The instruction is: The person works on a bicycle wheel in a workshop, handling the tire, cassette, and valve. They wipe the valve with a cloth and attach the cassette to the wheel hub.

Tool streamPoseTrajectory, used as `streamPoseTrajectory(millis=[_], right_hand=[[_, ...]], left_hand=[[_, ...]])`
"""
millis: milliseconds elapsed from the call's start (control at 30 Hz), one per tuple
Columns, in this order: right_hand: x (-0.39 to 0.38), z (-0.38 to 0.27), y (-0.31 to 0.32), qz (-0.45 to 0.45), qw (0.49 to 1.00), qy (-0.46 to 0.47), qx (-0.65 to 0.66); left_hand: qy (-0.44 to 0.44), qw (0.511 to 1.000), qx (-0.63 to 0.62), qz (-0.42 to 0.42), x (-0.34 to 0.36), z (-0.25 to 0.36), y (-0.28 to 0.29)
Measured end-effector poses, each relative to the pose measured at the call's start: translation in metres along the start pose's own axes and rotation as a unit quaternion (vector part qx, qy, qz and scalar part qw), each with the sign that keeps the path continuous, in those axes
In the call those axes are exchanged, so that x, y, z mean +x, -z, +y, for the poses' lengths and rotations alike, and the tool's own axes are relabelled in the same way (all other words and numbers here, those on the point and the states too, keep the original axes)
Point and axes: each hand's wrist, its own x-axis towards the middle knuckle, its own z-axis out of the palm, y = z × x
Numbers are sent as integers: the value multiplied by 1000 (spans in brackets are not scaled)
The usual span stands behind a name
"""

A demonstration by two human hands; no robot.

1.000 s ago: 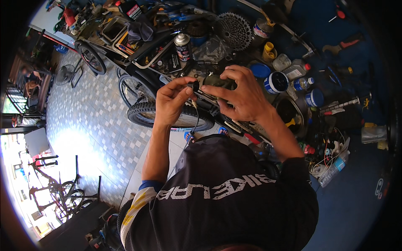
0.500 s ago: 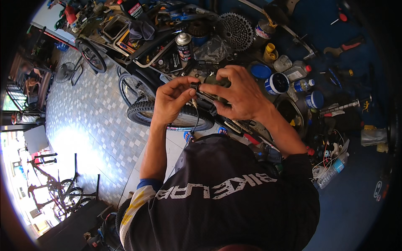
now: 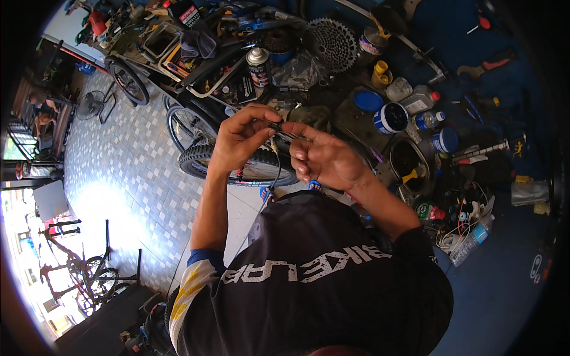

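My left hand (image 3: 243, 139) is closed, pinching a small dark part (image 3: 275, 126) between thumb and fingertips. Just below it shows a pale fitting (image 3: 274, 144), from which a thin black hose (image 3: 279, 166) hangs down toward my chest. My right hand (image 3: 329, 159) is turned palm up; its index finger stretches out to the small part and its other fingers are loosely bent, with nothing seen in them. The part's exact kind is too small to tell. Under my hands lies a bicycle wheel (image 3: 196, 160) with a knobby tyre.
Beyond my hands, a cluttered workbench holds a spray can (image 3: 259, 66), a large cassette (image 3: 333, 44), a grey cloth (image 3: 198, 44) and an open blue-and-white tub (image 3: 390, 118). Bottles (image 3: 419, 99) and a round metal pan (image 3: 409, 155) stand at right. A fan (image 3: 90, 105) is on the tiled floor.
My right hand has rolled palm up and dropped lower, its index finger staying at the small part. My left hand keeps its pinch, barely shifted.
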Motion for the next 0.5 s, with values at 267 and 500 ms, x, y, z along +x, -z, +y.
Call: streamPoseTrajectory(millis=[267,500], right_hand=[[-3,9,-8,-41,983,87,159],[8,-31,-5,95,586,223,-773]], left_hand=[[83,966,-227,86,-7,-21,4],[190,949,-201,153,1,-9,-2]])
